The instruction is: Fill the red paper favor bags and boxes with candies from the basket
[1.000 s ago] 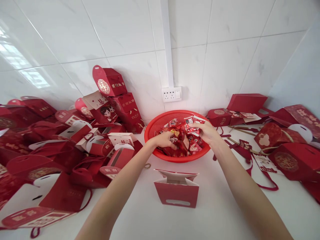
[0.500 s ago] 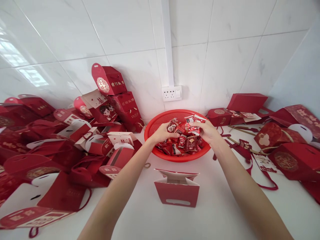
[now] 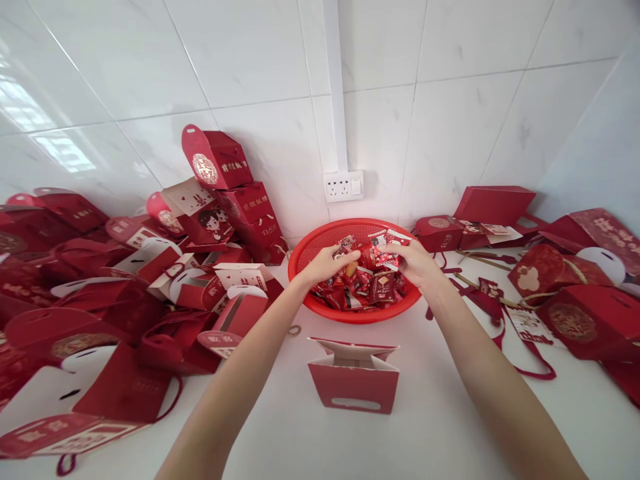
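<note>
Both hands reach into a red plastic basket [image 3: 300,257] filled with small wrapped candies [image 3: 383,288]. My left hand [image 3: 323,265] is on the basket's left side, its thumb pointing right. A wrapped candy [image 3: 344,247] shows at its fingers, which are partly hidden behind the thumb. On the right side, my right hand [image 3: 417,263] pinches red-and-white candy packets [image 3: 385,248] above the pile. In front of the basket stands a red paper gift box [image 3: 357,387], its top open and its inside white.
Many red gift boxes [image 3: 115,300] crowd the left, some stacked [image 3: 225,160] against the tiled wall. More boxes [image 3: 585,317] lie at the right, with ribbons [image 3: 540,373] and tags. A socket [image 3: 343,187] is on the wall behind the basket.
My left thumb has lifted and stretched right, uncovering a tan-and-red candy below it. The candy at my left fingers now shows less. My right hand has barely moved.
</note>
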A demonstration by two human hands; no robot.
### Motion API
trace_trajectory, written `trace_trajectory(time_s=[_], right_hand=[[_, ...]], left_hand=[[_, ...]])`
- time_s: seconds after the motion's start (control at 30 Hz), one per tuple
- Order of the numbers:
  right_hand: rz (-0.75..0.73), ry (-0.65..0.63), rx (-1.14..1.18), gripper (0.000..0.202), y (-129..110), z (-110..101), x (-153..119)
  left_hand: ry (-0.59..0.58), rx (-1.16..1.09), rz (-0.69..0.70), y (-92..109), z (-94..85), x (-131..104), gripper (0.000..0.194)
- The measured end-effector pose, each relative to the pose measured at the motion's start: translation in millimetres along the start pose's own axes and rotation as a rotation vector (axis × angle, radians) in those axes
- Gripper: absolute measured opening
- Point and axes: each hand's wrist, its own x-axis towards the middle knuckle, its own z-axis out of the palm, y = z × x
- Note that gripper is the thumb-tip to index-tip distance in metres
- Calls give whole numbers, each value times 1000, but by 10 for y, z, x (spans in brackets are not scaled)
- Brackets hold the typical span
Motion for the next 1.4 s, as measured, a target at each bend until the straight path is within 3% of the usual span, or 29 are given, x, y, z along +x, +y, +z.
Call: trace_trajectory(time_s=[0.2, 0.33, 0.57, 0.8, 1.07, 1.27, 1.4], right_hand=[[17, 2, -24, 35, 22, -24, 19], [14, -27, -34, 36, 5, 0, -1], [37, -147, -102, 39, -41, 44, -51], [18, -243, -160, 42, -31, 32, -44], [-44, -194, -156, 45, -6, 33, -38], [-67, -140, -101, 47, 1, 25, -43], [-70, -37, -50, 43, -2, 22, -33]], left_hand=[[118, -216, 8, -75, 21, 95, 32], [59, -213, 59, -14, 8, 45, 37], [-86, -167, 267, 75, -6, -36, 52], [-85, -197, 293, 78, -14, -42, 47], [-154, -241, 311, 96, -24, -53, 47], [-130, -190, 328, 86, -11, -49, 49], [-36, -46, 174, 4, 23, 10, 54]])
